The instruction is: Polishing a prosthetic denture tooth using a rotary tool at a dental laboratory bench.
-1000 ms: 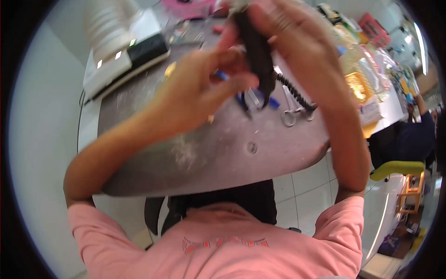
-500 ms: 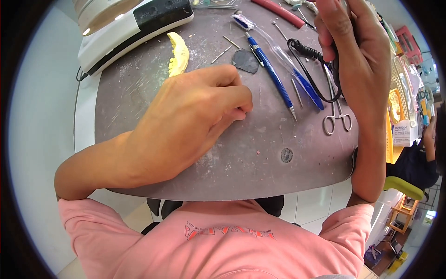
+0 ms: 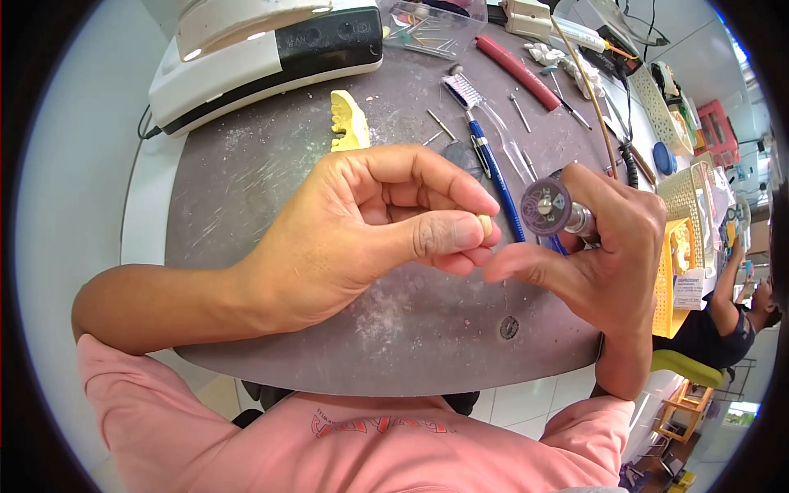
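My left hand (image 3: 370, 222) is closed, pinching a small cream piece that looks like a dental crown (image 3: 486, 225) between thumb and fingertips. In my right hand (image 3: 612, 246) is a rotary handpiece (image 3: 582, 220), fitted with a round dark purple disc (image 3: 542, 215). Its body is mostly hidden by my fingers. The disc faces up, a short way right of the crown and apart from it. My right thumb reaches close to my left fingertips. Beyond my left hand, a yellow dental cast (image 3: 352, 123) lies on the grey work mat (image 3: 246, 197).
Behind my hands lie a toothbrush (image 3: 465, 90), a blue mechanical pencil (image 3: 493, 172) and a red-handled tool (image 3: 516, 72). A white and black machine (image 3: 329, 62) stands far left. Yellow baskets (image 3: 675, 283) line the right side, where another person (image 3: 723, 333) sits.
My left hand has lifted off the mat and turned, showing the crown in its pinch. My right hand has come down and left with the handpiece, bringing its disc into view.
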`<state>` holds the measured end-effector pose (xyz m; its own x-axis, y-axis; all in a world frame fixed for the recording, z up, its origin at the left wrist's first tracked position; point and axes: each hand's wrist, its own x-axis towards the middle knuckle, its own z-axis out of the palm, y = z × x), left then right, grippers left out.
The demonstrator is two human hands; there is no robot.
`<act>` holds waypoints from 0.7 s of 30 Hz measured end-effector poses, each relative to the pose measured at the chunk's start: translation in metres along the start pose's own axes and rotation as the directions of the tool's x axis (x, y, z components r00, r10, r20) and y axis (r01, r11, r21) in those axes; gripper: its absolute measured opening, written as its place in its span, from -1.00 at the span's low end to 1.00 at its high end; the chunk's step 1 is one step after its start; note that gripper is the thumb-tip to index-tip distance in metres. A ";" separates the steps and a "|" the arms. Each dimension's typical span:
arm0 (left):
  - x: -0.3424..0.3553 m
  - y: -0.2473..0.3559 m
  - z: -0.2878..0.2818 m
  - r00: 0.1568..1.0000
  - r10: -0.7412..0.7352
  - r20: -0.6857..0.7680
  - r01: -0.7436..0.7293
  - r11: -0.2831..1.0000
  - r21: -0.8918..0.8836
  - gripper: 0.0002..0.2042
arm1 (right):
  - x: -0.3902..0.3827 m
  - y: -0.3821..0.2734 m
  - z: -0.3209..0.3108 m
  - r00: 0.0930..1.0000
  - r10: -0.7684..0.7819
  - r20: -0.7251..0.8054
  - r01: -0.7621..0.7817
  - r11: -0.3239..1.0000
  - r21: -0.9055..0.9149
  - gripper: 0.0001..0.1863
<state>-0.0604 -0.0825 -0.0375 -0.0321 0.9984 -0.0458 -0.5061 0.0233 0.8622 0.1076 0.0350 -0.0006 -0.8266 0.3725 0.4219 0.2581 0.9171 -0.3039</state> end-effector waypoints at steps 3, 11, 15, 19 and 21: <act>0.002 0.003 -0.001 0.998 -0.059 -0.030 0.058 0.997 -0.046 -0.86 | 0.001 0.003 0.002 1.000 -0.009 0.008 0.009 0.997 -0.079 -0.32; 0.003 0.004 -0.004 0.995 -0.097 -0.002 0.096 0.990 -0.105 -0.86 | 0.001 0.008 0.005 0.997 -0.079 0.018 0.081 0.993 -0.085 -0.31; 0.002 0.006 -0.004 0.992 -0.121 0.019 0.122 0.989 -0.089 -0.87 | -0.001 0.006 0.006 0.996 -0.076 0.038 0.078 0.994 -0.074 -0.33; 0.002 0.006 -0.003 0.989 -0.142 0.032 0.145 0.982 -0.117 -0.87 | -0.002 0.005 0.004 0.996 -0.075 0.057 0.080 0.993 -0.090 -0.35; 0.002 0.005 -0.004 0.990 -0.140 0.034 0.143 0.982 -0.123 -0.87 | -0.002 0.005 0.005 0.996 -0.071 0.051 0.075 0.994 -0.082 -0.35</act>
<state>-0.0662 -0.0804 -0.0349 0.0688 0.9865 -0.1489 -0.6076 0.1598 0.7780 0.1076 0.0387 -0.0075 -0.8673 0.2987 0.3982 0.2357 0.9510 -0.2001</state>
